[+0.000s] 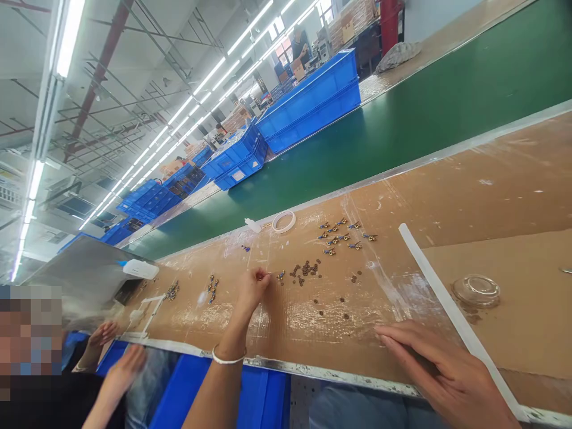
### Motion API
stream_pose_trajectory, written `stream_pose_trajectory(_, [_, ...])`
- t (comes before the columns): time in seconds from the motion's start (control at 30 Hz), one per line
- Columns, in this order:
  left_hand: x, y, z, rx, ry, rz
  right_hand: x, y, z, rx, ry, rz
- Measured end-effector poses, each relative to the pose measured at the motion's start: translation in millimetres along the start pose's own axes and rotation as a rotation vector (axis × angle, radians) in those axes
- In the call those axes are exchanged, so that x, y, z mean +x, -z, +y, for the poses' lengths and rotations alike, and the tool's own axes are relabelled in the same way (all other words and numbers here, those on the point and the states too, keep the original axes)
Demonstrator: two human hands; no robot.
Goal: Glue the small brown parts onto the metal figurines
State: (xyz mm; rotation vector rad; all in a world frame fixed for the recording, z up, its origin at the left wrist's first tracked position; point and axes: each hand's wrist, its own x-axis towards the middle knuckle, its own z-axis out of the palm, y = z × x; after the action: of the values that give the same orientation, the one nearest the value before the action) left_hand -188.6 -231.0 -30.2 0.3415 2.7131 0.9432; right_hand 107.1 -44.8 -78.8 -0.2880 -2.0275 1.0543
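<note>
My left hand (252,292), with a white bracelet (227,356) on its wrist, is over the middle of the table. Its thumb and fingers are pinched; a dark bit shows at the tips, too small to name. Right beside it lies one small blue-and-gold metal piece (280,276). A loose heap of small brown discs (306,268) is further right, with a few discs (342,300) scattered nearer me. Behind them several blue-and-gold pieces (344,236) are grouped. Near the front edge, my right hand (440,369) hovers with fingers stretched out, nothing visible in it.
A tape roll (284,222) and a small white bottle (252,225) lie near the green conveyor belt (402,119). On the right are a white strip (447,298) and a clear round dish (476,291). A co-worker's hands (123,369) are at left. Blue crates (313,104) stand beyond.
</note>
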Motion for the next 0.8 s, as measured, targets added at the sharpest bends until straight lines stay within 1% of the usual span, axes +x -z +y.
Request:
stream_pose_trajectory(0.1, [-23,1.2,21,-0.158,-0.028,-0.035,-2,-2,2,0.036,-0.015,-0.006])
stream_pose_trajectory(0.17, [-43,-4.5,38,-0.29,-0.026,-0.117,-2,-3,2,0.065,-0.024,-0.012])
stream_pose_trajectory(0.23, [-63,-16.0,56,-0.529,0.063,-0.234,-1,-4,2,0.088,-0.023,-0.012])
stream_pose_trajectory(0.27, [-71,-23.5,65,-0.623,0.1,-0.269,-1,-5,2,0.096,-0.028,-0.015])
stream_pose_trajectory(0.37, [-89,-48.9,89,-0.77,0.173,-0.377,0,-7,2,0.133,-0.057,-0.017])
stream_pose_trajectory(0.47, [-97,-73.4,112,-0.832,0.162,-0.489,1,-9,2,0.198,-0.098,-0.012])
stream_pose_trajectory(0.57, [-102,-93.1,132,-0.861,0.111,-0.538,2,-10,3,0.273,-0.126,-0.009])
stream_pose_trajectory(0.67, [-104,-107.0,149,-0.832,0.056,-0.57,2,-12,4,0.306,-0.135,0.025])
stream_pose_trajectory(0.8, [-106,-119.1,164,-0.76,0.036,-0.59,3,-15,4,0.289,-0.142,0.045])
